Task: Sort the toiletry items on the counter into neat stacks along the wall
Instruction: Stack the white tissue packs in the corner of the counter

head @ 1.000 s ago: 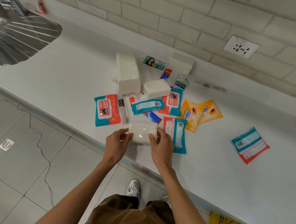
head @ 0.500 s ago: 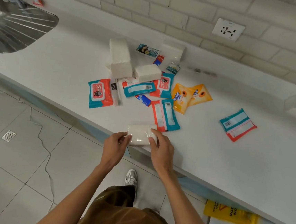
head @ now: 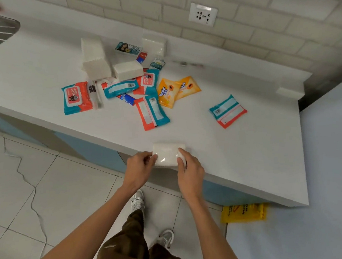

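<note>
White tissue pack [head: 167, 154] pinched at the counter [head: 245, 168] front edge, long axis crosswise, left hand [head: 140, 165] and right hand [head: 189, 169] clamped on opposite ends, wall [head: 258, 33] well beyond.

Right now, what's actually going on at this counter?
A person stands at a white counter, holding a small white tissue pack at its front edge, the left hand on one end and the right hand on the other. Behind it, the other toiletries lie in a loose jumble: teal-and-orange wipe packs, two orange packs and white tissue blocks. One teal-and-orange pack lies apart to the right. No neat stacks stand along the wall yet.
</note>
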